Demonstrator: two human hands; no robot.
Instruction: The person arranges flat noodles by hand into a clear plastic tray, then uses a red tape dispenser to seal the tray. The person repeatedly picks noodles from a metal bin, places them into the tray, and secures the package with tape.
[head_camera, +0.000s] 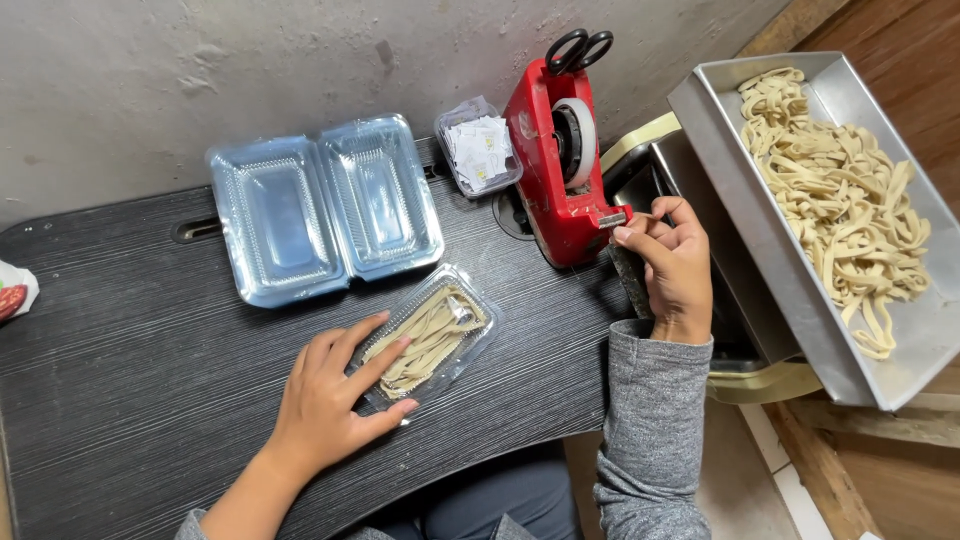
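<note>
1. Left hand (335, 400) lies flat, fingers spread wide, on the closed clear plastic clamshell of pale flat noodles (432, 335) at frame centre, on the dark wood-grain table (120, 380);
2. Right hand (672, 268), grip narrow, pinches tape at the red tape dispenser (555, 170), centre right;
3. An open empty clear clamshell (325, 205) sits upper left of the noodles.

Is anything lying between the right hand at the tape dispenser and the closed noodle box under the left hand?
Nothing visible does. Bare dark tabletop separates the right hand, at the red tape dispenser, from the closed noodle box, which the left hand presses down. The open empty container sits farther back.
</note>
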